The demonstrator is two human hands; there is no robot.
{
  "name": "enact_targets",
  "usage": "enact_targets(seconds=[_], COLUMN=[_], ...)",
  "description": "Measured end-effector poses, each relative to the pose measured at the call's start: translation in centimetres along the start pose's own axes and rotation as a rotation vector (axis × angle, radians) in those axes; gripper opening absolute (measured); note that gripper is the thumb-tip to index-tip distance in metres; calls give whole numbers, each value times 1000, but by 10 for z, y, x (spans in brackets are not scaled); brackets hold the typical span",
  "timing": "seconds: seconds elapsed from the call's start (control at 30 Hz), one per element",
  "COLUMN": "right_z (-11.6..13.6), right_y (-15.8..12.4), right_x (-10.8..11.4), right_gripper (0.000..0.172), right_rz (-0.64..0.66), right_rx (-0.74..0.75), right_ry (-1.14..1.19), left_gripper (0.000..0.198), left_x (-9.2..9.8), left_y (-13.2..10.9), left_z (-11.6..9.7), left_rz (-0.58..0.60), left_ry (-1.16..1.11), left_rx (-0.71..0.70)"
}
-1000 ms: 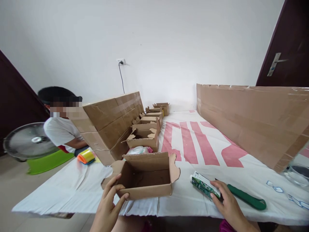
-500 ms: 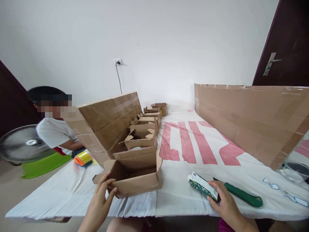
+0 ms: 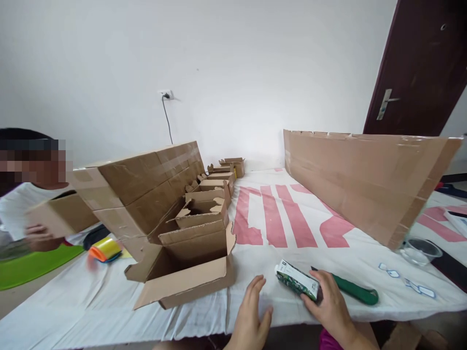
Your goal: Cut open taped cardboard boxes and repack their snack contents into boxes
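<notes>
My right hand [image 3: 330, 299] pinches one end of a green and white printed tube [image 3: 297, 279] with a white cap, which lies close to the table's front edge. Just left of it, my left hand [image 3: 251, 313] hovers with fingers apart and nothing in them. Behind the right hand lies a green-handled tool [image 3: 355, 289] with a dark narrow end, partly covered by my fingers. An open cardboard box [image 3: 197, 282] stands left of my left hand, its front flap folded outward.
Several open small boxes [image 3: 202, 206] run back along a cardboard partition [image 3: 153, 180]. Another cardboard panel [image 3: 357, 184] stands at right, near a clear round container [image 3: 423, 250]. At left, a person's hand [image 3: 42, 237] holds a cardboard box [image 3: 69, 214] beside a colourful roll [image 3: 104, 249].
My left hand has let go of the near box and moved right toward the tube. The box's front flap now leans outward. The person at left has raised a box. The view has turned right.
</notes>
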State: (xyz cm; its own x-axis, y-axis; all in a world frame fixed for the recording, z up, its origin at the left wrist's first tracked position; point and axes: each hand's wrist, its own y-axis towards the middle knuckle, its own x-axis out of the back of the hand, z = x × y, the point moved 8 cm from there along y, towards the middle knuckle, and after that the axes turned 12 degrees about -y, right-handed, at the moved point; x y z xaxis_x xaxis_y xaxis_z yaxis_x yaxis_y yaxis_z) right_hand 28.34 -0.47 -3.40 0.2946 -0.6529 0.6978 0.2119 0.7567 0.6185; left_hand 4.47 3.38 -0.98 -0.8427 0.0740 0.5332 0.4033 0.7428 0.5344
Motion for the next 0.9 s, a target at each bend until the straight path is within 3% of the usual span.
enact_targets(seconds=[0.13, 0.27, 0.43, 0.63, 0.77, 0.9], right_z=[-3, -1, 0, 3, 3, 2], right_y=[-7, 4, 66, 148, 154, 144], right_x=[-4, -8, -34, -91, -123, -138], right_gripper=[46, 39, 39, 48, 58, 65], right_rz=[34, 99, 178, 153, 132, 122], right_rx=[-4, 8, -50, -181, -325, -362], right_ry=[-15, 33, 21, -14, -51, -60], left_gripper=[63, 55, 52, 53, 62, 63], left_x=[-42, -65, -66, -61, -67, -71], left_y=[36, 61, 108, 168, 171, 166], left_z=[17, 20, 36, 80, 105, 114], left_rz=[103, 130, -5, -142, -145, -145], left_ry=[-58, -152, -122, -76, -75, -68], left_rx=[171, 218, 233, 330, 385, 396])
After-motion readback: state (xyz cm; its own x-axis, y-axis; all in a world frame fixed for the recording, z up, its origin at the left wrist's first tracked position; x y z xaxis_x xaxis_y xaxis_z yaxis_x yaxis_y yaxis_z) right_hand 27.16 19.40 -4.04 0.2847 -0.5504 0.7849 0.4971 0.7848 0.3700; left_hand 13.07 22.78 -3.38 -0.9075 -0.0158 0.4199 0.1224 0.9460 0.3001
